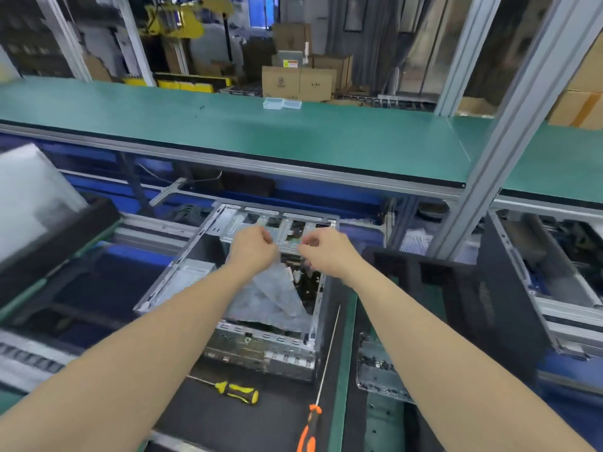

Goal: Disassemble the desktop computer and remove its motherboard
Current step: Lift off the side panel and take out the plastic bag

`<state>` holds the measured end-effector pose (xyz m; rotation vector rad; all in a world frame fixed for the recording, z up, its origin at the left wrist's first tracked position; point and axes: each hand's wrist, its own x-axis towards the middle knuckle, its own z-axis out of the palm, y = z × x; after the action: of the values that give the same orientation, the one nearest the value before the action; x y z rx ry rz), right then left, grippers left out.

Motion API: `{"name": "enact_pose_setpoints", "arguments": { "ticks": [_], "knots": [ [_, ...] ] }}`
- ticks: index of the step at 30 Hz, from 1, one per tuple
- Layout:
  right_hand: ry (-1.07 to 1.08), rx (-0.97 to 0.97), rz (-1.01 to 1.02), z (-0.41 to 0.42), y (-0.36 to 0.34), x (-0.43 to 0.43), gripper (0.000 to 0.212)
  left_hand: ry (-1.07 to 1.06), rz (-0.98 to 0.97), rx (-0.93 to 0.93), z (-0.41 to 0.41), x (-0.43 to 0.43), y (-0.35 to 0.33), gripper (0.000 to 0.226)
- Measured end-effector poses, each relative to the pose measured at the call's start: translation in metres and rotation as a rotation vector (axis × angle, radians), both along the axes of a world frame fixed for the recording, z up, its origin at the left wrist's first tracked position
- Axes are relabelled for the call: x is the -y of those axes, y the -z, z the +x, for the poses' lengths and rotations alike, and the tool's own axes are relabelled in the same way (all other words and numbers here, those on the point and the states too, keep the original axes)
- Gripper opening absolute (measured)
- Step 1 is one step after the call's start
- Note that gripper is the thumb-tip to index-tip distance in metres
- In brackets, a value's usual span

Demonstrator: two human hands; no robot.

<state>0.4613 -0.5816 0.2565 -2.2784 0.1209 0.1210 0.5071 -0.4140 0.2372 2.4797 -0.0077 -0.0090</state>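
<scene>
— What lies nearest?
— An orange-handled screwdriver [308, 429] and a yellow-black screwdriver [239, 392] on the worktop [212, 422], just in front of the open computer case [261, 352].
— And the motherboard [308, 288]?
— Inside the case, mostly under a grey sheet [274, 303].
— The hands?
— The left grip [253, 247] pinches the sheet's top edge. The right grip [328, 251] is curled just beside it, but it's blurred and I cannot tell what it holds. Beyond, a clear box [282, 104] sits on the green shelf [163, 119].

computer case [261, 350] | grey metal, side open | lying flat
</scene>
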Motion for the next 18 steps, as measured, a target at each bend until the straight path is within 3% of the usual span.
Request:
{"name": "enact_pose_setpoints", "arguments": {
  "ticks": [2, 6, 8, 9, 11, 12, 14, 16, 18],
  "knots": [
    [0.008, -0.110, 0.015, 0.008, 0.017, -0.029, 0.017, 0.014, 0.120, -0.036, 0.007, -0.034, 0.010, 0.022],
    [0.046, -0.336, -0.100, 0.013, 0.053, -0.065, 0.039, 0.165, 0.540, -0.087, 0.015, -0.073, 0.038, 0.037],
    [0.103, -0.386, -0.079, 0.015, 0.067, -0.078, 0.040, 0.242, 0.671, -0.102, 0.020, -0.082, 0.058, 0.044],
    [0.147, -0.399, -0.070, 0.016, 0.072, -0.083, 0.051, 0.272, 0.718, -0.110, 0.020, -0.083, 0.065, 0.045],
    [0.245, -0.420, -0.057, 0.021, 0.078, -0.094, 0.093, 0.322, 0.788, -0.045, 0.024, -0.088, 0.076, 0.024],
    [0.288, -0.428, -0.077, 0.024, 0.081, -0.100, 0.105, 0.342, 0.788, -0.027, 0.025, -0.091, 0.078, 0.010],
    [0.316, -0.453, -0.167, 0.028, 0.086, -0.109, 0.121, 0.358, 0.738, -0.023, 0.027, -0.095, 0.078, 0.019],
    [0.304, -0.485, -0.215, 0.027, 0.089, -0.114, 0.135, 0.364, 0.577, -0.015, 0.028, -0.099, 0.075, 0.015],
    [0.298, -0.463, -0.194, 0.026, 0.092, -0.118, 0.132, 0.352, 0.366, -0.027, 0.031, -0.102, 0.070, 0.006]
  ]
}}
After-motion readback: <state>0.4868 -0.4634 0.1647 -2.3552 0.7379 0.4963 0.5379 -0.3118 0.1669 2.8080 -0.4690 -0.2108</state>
